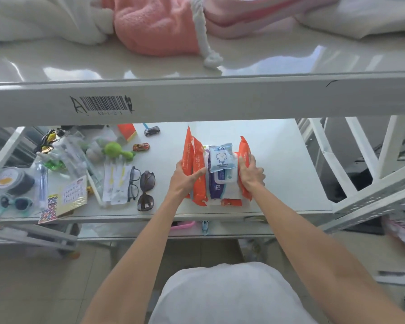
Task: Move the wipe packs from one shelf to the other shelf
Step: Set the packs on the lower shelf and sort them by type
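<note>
Your hands clamp the wipe packs [220, 183]
Left hand [185, 175] and right hand [250, 173] grip the orange outer sides — bundle upright on the lower shelf [281, 160].

Reaching up from the bottom of the frame with both bare forearms, converging toward the centre. Gripping with the left hand [185, 173] just left of centre, thumb laid across the near face of the wipe packs [220, 181], fingers wrapped round their left side. Clamping with the right hand [251, 175] just right of centre, forefinger stretched upward, other fingers curled over the right side. Holding wrists straight and level, palms turned inward.
</note>
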Tool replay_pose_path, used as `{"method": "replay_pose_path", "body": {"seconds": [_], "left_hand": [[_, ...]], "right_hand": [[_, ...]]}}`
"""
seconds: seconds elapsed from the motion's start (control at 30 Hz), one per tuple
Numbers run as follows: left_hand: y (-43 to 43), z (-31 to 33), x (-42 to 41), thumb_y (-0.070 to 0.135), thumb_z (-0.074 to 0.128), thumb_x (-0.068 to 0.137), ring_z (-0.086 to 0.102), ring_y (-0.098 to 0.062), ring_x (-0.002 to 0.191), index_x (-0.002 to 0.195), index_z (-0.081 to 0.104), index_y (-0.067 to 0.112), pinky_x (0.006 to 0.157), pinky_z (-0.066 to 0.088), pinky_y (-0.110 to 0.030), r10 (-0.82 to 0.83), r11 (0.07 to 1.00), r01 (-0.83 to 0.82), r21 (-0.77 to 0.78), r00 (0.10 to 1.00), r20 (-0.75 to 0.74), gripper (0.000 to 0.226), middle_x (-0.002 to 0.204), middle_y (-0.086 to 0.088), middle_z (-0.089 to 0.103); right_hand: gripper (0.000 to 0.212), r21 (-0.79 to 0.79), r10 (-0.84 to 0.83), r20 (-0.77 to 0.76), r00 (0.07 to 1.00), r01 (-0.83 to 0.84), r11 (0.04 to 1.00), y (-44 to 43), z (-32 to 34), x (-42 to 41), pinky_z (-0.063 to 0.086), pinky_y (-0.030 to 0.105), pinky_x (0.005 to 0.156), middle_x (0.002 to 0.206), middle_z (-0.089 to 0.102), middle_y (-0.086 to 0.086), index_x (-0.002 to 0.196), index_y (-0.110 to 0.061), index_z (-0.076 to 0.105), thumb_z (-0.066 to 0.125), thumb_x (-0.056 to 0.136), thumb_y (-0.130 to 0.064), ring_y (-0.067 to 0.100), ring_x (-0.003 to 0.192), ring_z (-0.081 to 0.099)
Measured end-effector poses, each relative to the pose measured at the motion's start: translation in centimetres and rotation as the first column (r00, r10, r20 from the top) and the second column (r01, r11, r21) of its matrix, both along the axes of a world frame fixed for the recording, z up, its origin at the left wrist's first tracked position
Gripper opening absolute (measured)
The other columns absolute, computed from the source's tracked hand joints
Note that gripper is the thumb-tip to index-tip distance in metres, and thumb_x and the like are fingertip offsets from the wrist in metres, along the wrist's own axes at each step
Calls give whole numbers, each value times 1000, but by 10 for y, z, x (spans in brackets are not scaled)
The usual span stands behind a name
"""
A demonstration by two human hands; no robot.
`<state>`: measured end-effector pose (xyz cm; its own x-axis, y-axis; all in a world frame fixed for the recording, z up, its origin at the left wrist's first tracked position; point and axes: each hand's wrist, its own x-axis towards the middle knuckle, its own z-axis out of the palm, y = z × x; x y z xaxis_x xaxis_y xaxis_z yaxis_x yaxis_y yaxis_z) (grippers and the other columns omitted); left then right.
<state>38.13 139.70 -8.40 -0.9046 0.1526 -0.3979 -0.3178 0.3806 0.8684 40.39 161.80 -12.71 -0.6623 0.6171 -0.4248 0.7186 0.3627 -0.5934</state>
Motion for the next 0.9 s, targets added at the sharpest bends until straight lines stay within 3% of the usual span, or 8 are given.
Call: {"method": "replay_pose_path", "body": {"seconds": [0.07,0.2,0.4,0.6,0.73,0.8,0.9], "left_hand": [[7,3,6,53,79,83,56,-19,122,156,29,16,98,48,-34,-26,998,24,-59,999,-37,96,137,0,54],[23,8,6,76,75,70,46,-30,143,161,22,19,116,43,-51,-53,991,46,-123,997,-52,120,155,-11,44],[20,10,1,66,78,76,49,-30,140,159,25,18,110,46,-46,-77,985,66,-159,995,-62,110,151,-12,48],[1,1,1,66,79,75,59,-27,129,156,35,20,109,50,-46,-22,991,11,-130,997,-78,103,144,-6,59],[-2,0,2,55,82,79,65,-26,118,148,42,19,103,55,-46,-13,992,-1,-123,994,-109,87,134,-6,65],[-1,-1,0,48,82,81,66,-27,117,146,43,17,102,55,-46,-17,989,1,-148,995,-102,82,132,-7,65],[3,0,-5,44,81,83,66,-29,115,143,42,16,99,56,-45,-22,981,6,-194,997,-80,77,129,-9,65]], "right_hand": [[74,6,11,18,1000,-11,1000,-3,0,0,38,55,112,147,44,25,163,-40,15,24,98,-75,44,135,45],[69,-28,-9,41,999,10,1000,-10,6,-4,33,56,114,152,37,25,162,-44,11,26,101,-71,43,139,40],[79,-36,18,46,999,-16,999,-1,9,1,36,58,116,152,38,24,163,-36,13,33,97,-75,45,138,43],[100,-101,46,-52,998,-51,994,8,1,18,52,54,103,136,57,17,153,-21,35,52,76,-83,38,120,61],[63,-72,88,-84,993,-94,993,19,14,22,55,33,81,119,70,10,132,-11,59,66,90,-57,29,101,67],[45,-81,42,-98,994,-50,995,34,17,25,58,34,73,106,73,11,116,-10,65,68,91,-47,28,90,70],[41,-130,-80,-120,990,64,989,65,17,35,54,33,71,101,74,12,116,-4,70,72,89,-35,28,90,70]]}}
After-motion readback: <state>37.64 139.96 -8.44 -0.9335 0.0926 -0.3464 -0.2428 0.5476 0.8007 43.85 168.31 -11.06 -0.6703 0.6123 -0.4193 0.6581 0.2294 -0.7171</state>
